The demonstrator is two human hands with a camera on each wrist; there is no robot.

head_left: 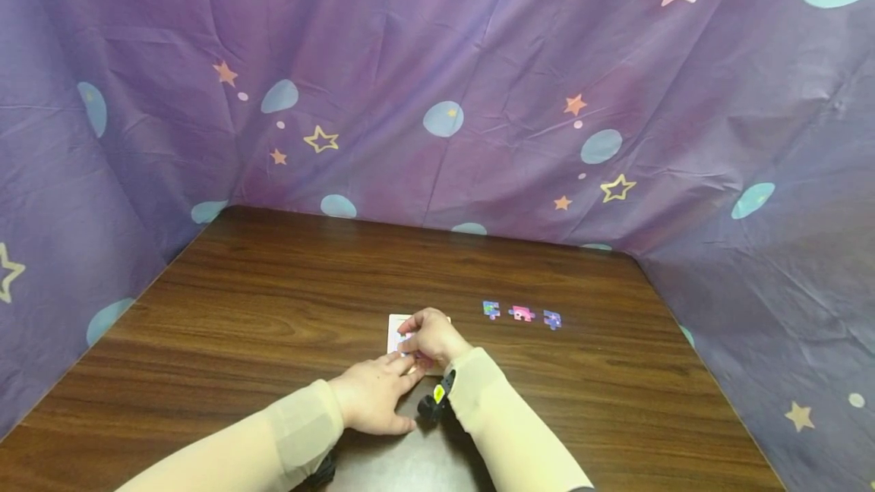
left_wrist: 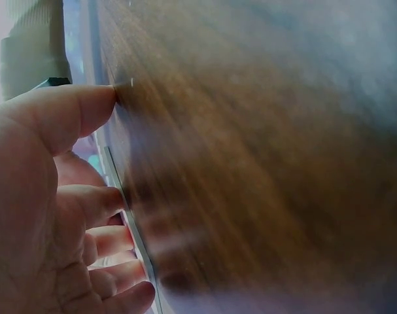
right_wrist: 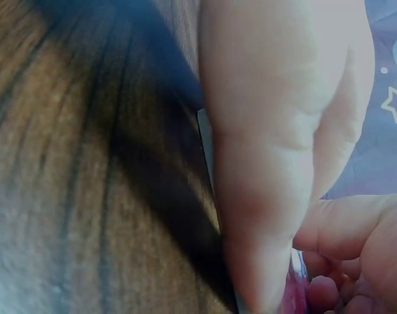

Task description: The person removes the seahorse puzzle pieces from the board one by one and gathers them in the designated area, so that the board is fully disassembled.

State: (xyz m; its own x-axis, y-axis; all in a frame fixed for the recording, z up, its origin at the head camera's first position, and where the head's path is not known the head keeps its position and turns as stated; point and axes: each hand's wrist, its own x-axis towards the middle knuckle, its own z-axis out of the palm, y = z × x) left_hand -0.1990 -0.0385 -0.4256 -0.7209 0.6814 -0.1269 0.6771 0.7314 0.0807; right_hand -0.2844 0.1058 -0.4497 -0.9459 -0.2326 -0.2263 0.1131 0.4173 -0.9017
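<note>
A small white-bordered puzzle board [head_left: 394,331] lies on the table, largely covered by both hands. My left hand [head_left: 376,393] rests at its near side, fingers stretched out with the tips on the board. In the left wrist view those fingertips line the board's thin edge [left_wrist: 140,245], and the thumb touches the table. Over the board's right part bends my right hand [head_left: 435,339], fingers pointing down and left, close to the left fingertips. A pink and purple patch [right_wrist: 296,288] shows beside its fingertip in the right wrist view. I cannot tell whether it pinches a piece.
Three loose jigsaw pieces lie in a row right of the board: a blue-green one [head_left: 491,310], a pink one [head_left: 522,313] and a purple one [head_left: 552,319]. The brown wooden table [head_left: 273,287] meets a purple star-patterned cloth [head_left: 383,97] behind and at both sides.
</note>
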